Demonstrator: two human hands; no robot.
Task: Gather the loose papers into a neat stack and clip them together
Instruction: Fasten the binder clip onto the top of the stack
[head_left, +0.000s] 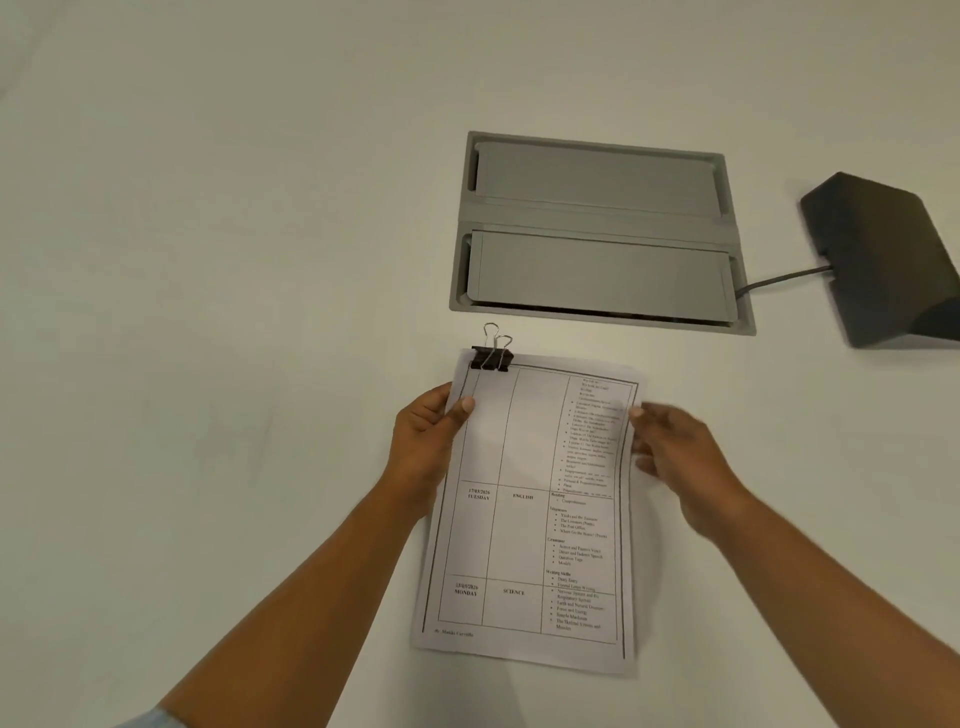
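Paper stack (530, 514) lies squared on the white desk (208, 312), long axis running away from the person, between both hands. Binder clip (491, 357) bites the far corner, just beyond the left hand (428, 441). Left hand pinches the stack's near-side edge, thumb on top. Right hand (675, 457) sits at the opposite edge, fingers loosely apart, blurred; contact unclear. Left hand nearer the clip. Clipping looks done; only release seems left.

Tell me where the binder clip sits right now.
The binder clip grips the top left corner of the paper stack, just above the left hand.
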